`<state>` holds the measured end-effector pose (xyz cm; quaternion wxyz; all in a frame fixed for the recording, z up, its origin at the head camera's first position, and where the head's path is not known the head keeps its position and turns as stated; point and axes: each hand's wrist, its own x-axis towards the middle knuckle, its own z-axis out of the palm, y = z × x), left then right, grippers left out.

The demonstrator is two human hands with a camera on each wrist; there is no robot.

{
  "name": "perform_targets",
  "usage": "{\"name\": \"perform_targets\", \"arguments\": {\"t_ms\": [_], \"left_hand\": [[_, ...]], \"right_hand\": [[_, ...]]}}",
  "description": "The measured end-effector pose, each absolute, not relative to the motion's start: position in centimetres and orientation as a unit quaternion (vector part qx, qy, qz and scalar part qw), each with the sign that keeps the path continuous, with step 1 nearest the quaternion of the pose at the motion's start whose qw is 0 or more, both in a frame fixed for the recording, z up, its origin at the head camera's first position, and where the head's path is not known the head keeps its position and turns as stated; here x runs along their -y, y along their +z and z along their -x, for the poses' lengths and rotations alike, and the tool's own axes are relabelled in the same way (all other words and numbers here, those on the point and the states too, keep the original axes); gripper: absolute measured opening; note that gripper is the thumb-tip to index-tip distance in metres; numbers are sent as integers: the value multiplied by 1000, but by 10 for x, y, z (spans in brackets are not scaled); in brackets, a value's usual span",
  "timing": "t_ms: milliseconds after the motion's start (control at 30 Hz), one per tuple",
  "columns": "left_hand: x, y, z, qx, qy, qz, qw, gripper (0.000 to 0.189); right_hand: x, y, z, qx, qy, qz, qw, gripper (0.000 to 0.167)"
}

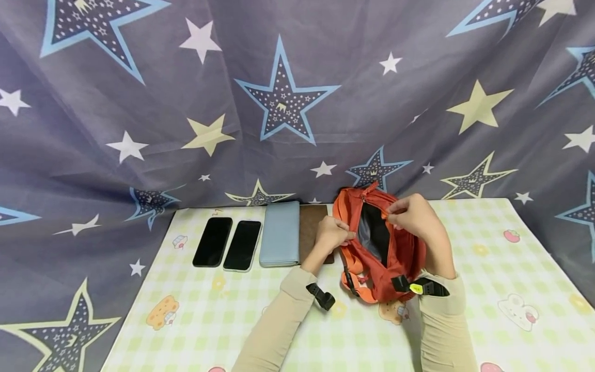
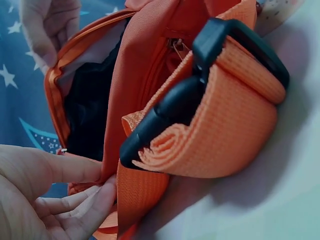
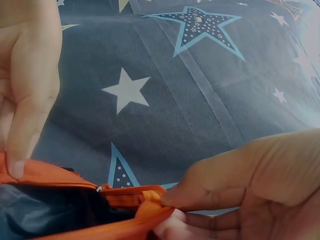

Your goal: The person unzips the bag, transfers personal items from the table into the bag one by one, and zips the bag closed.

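A red-orange waist bag [image 1: 400, 258] with orange straps stands on the table, its zipped mouth spread apart and its dark lining showing. On the bag's left edge, my left hand [image 1: 332, 232] pinches the fabric between thumb and fingers; the left wrist view shows this hand [image 2: 55, 195] close up. My right hand [image 1: 413, 214] pinches the opposite rim, and in the right wrist view its thumb and fingers [image 3: 200, 190] hold the orange edge. A black buckle [image 2: 175, 110] on a rolled orange strap [image 2: 225, 125] hangs at the bag's side.
Left of the bag lie a brown flat item [image 1: 312, 222], partly behind my left hand, a light blue wallet [image 1: 280, 232] and two dark phones, one black [image 1: 213, 242] and one with a pale edge [image 1: 243, 245]. A starry grey curtain [image 1: 297, 170] hangs behind the checkered table [image 1: 186, 330].
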<state>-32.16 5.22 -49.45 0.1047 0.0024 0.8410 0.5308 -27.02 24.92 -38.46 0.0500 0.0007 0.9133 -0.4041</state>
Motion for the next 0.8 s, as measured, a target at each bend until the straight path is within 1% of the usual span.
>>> {"name": "perform_targets", "arguments": {"t_ms": [200,500,600,800], "left_hand": [[-51,-497,323,-839,533,2,105,9],[-50,-500,328,-860,501,13,99,10],[-49,-499,327,-867,488,13,98,10],[-52,-496,323,-871,480,1,105,10]], "right_hand": [[-257,-381,267,-908,-417,-14,36,29],[-263,-382,268,-904,-426,-21,22,28],[-262,-383,269,-905,-424,-23,27,27],[-262,-383,268,-903,-425,-25,58,27]]}}
